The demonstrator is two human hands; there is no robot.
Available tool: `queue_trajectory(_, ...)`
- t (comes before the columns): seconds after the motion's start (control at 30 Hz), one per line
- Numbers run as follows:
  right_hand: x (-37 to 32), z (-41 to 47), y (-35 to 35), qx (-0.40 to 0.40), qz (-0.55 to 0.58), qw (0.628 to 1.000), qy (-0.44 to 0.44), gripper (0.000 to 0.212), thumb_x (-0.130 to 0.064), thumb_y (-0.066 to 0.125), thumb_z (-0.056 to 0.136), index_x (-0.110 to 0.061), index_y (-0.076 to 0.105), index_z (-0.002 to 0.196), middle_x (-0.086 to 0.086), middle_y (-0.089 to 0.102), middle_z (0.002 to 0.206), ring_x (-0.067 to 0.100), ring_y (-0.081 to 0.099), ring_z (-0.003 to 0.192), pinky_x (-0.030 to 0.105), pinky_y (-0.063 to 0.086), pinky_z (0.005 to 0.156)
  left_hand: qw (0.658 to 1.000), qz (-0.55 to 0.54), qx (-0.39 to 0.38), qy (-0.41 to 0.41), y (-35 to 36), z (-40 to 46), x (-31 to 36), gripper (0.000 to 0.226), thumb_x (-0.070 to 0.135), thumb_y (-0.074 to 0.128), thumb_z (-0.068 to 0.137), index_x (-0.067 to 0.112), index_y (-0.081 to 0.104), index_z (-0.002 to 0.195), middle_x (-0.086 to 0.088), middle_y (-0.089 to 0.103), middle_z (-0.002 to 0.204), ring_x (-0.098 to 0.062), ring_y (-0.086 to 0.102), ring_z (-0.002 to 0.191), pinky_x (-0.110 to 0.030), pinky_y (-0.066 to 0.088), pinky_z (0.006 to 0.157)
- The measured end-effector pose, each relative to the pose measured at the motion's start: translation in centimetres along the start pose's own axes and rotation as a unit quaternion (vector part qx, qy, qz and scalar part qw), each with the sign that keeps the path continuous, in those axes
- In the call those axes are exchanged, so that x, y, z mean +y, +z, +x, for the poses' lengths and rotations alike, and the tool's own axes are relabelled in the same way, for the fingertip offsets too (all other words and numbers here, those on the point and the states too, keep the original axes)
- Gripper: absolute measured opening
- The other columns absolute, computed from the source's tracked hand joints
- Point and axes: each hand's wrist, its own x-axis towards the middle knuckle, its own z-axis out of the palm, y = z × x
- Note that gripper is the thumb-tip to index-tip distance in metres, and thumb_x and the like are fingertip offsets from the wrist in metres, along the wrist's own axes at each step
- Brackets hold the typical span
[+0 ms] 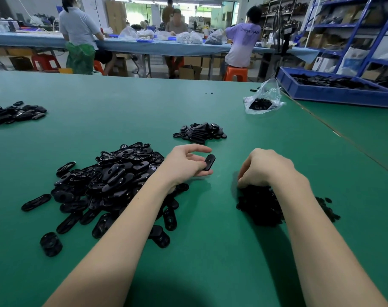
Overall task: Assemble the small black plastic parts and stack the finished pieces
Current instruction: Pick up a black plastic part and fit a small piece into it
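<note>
Both bare forearms reach in from the near edge of the green table (144, 111). The left hand (184, 162) is lifted a bit off the surface, wrist bent, fingers loosely curled, and it's pinching one oval black part (209, 162) between thumb and fingertips, the part tilted up on end. That forearm crosses right over the big loose pile of oval parts (104, 185) that sits toward the near left of the table.

The right hand (266, 168) is knuckles-up, fingers curled down into the far edge of a smaller dark heap of tiny pieces (261, 207) near the right side. The fingertips are buried or hidden, so I can't tell whether it's gripping anything or just resting there.

Further out toward the middle of the table there's a small stacked cluster (200, 130) of the ovals, well apart from both hands. Another bunch (15, 113) sits at the far left edge, and a clear plastic bag (262, 100) with black bits sits by the far right, next to a blue bin (334, 91).
</note>
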Motion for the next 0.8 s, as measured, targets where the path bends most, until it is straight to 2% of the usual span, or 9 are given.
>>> queue_trajectory(0.1, -0.1, 0.0, 0.2, 0.013, 0.001, 1.0, -0.003, 0.026, -0.037, 0.078, 0.074, -0.03, 0.076, 0.099, -0.001, 0.071, 0.103, 0.024, 0.066, 0.095, 0.029, 0.047, 0.074, 1.0, 0.003, -0.003, 0.005, 0.1, -0.1, -0.2, 0.042, -0.016, 0.048, 0.092, 0.012, 0.069, 0.115, -0.02, 0.067, 0.109, -0.032, 0.076, 0.086, -0.027, 0.062, 0.074)
queue_trajectory(0.17, 0.0, 0.3, 0.3, 0.029, 0.035, 0.999, -0.011, 0.016, -0.035, 0.076, 0.075, -0.032, 0.077, 0.091, -0.003, 0.071, 0.096, 0.022, 0.066, 0.09, 0.028, 0.046, 0.072, 1.0, 0.0, 0.003, 0.004, 0.1, -0.1, -0.3, 0.041, -0.016, 0.048, 0.092, 0.011, 0.068, 0.114, -0.022, 0.066, 0.111, -0.033, 0.076, 0.087, -0.03, 0.063, 0.075)
queue_trajectory(0.23, 0.3, 0.7, 0.4, 0.017, 0.144, 0.989, -0.04, 0.005, -0.031, 0.076, 0.077, -0.032, 0.078, 0.081, -0.008, 0.071, 0.079, 0.01, 0.063, 0.07, 0.023, 0.044, 0.064, 1.0, -0.002, 0.013, 0.004, 0.2, 0.0, -0.2, 0.035, -0.013, 0.051, 0.092, 0.011, 0.066, 0.112, -0.021, 0.07, 0.108, -0.03, 0.076, 0.084, -0.031, 0.063, 0.072)
queue_trajectory(0.3, 0.4, 0.8, 0.7, -0.007, 0.285, 0.956, -0.074, 0.004, -0.025, 0.078, 0.079, -0.028, 0.081, 0.078, -0.01, 0.07, 0.067, -0.001, 0.049, 0.045, 0.016, 0.038, 0.049, 1.0, 0.016, 0.021, 0.016, 0.2, 0.1, -0.1, 0.027, -0.006, 0.059, 0.092, 0.014, 0.062, 0.11, -0.014, 0.076, 0.096, -0.022, 0.076, 0.079, -0.027, 0.062, 0.067)
queue_trajectory(0.33, 0.3, 0.8, 0.9, -0.012, 0.344, 0.936, -0.081, 0.005, -0.022, 0.079, 0.08, -0.026, 0.081, 0.077, -0.009, 0.071, 0.068, 0.0, 0.045, 0.042, 0.013, 0.034, 0.045, 0.999, 0.03, 0.027, 0.023, 0.2, 0.1, -0.1, 0.024, -0.001, 0.062, 0.092, 0.016, 0.06, 0.109, -0.009, 0.078, 0.091, -0.018, 0.076, 0.077, -0.026, 0.06, 0.065)
queue_trajectory(0.4, 0.0, 0.8, 1.1, -0.013, 0.426, 0.901, -0.08, 0.009, -0.021, 0.08, 0.08, -0.028, 0.081, 0.073, -0.007, 0.068, 0.07, 0.004, 0.042, 0.051, 0.012, 0.031, 0.043, 0.997, 0.059, 0.043, 0.036, 0.1, 0.2, -0.1, 0.021, 0.01, 0.069, 0.09, 0.019, 0.057, 0.105, -0.002, 0.079, 0.088, -0.013, 0.075, 0.077, -0.026, 0.059, 0.066)
queue_trajectory(0.47, -0.4, 0.9, 1.3, -0.016, 0.46, 0.884, -0.077, 0.014, -0.023, 0.08, 0.081, -0.031, 0.081, 0.071, -0.006, 0.064, 0.07, 0.01, 0.043, 0.062, 0.012, 0.029, 0.041, 0.993, 0.09, 0.055, 0.051, 0.1, 0.2, -0.1, 0.021, 0.016, 0.073, 0.088, 0.02, 0.057, 0.102, 0.001, 0.079, 0.084, -0.01, 0.075, 0.079, -0.024, 0.058, 0.068)
queue_trajectory(0.67, -0.9, 1.0, 1.9, -0.015, 0.471, 0.878, -0.089, 0.016, -0.024, 0.079, 0.085, -0.031, 0.079, 0.071, 0.0, 0.06, 0.077, 0.014, 0.043, 0.067, 0.014, 0.027, 0.041, 0.999, 0.006, 0.022, 0.05, 0.5, 0.1, 0.3, 0.009, 0.01, 0.067, 0.093, 0.011, 0.06, 0.098, -0.013, 0.078, 0.084, -0.018, 0.073, 0.078, -0.024, 0.06, 0.075)
queue_trajectory(0.8, -1.1, 1.4, 2.1, 0.02, 0.475, 0.876, -0.08, 0.012, -0.025, 0.081, 0.083, -0.028, 0.079, 0.071, -0.007, 0.059, 0.06, 0.008, 0.043, 0.054, 0.012, 0.028, 0.039, 0.999, -0.01, 0.014, 0.042, 0.6, -0.1, 0.4, 0.007, 0.005, 0.064, 0.093, 0.009, 0.06, 0.099, -0.015, 0.077, 0.086, -0.02, 0.074, 0.082, -0.024, 0.061, 0.077)
